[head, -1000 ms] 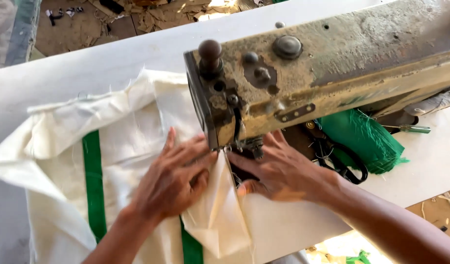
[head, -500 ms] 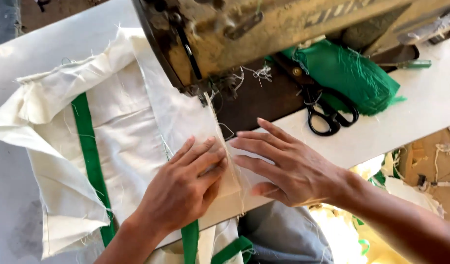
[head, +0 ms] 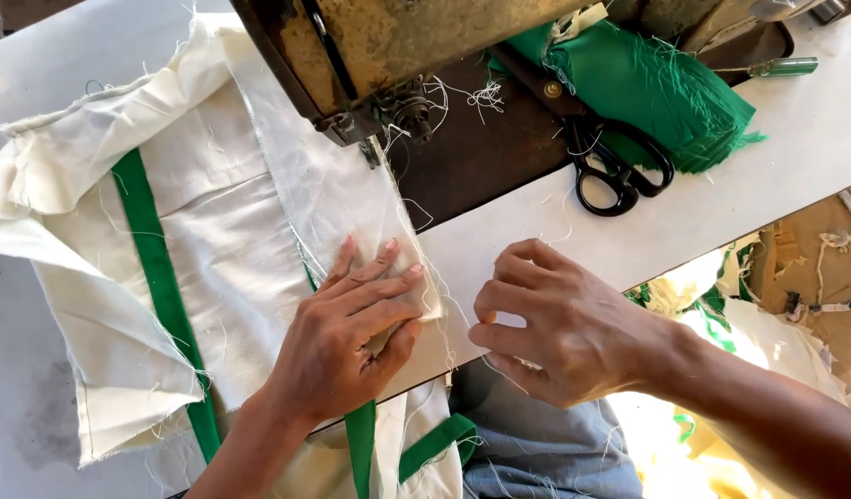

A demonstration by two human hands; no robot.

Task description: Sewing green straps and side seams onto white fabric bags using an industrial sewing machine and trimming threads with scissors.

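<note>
Left hand (head: 352, 337) presses cream cloth (head: 213, 231); right hand (head: 559, 323) beside.

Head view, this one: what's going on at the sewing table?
A person works cream cloth with green strips at an old sewing machine. The left hand lies flat on the cloth's edge just below the needle area. The right hand is curled beside it on the white table, pinching at loose thread. Black scissors and green fabric lie behind.
</note>
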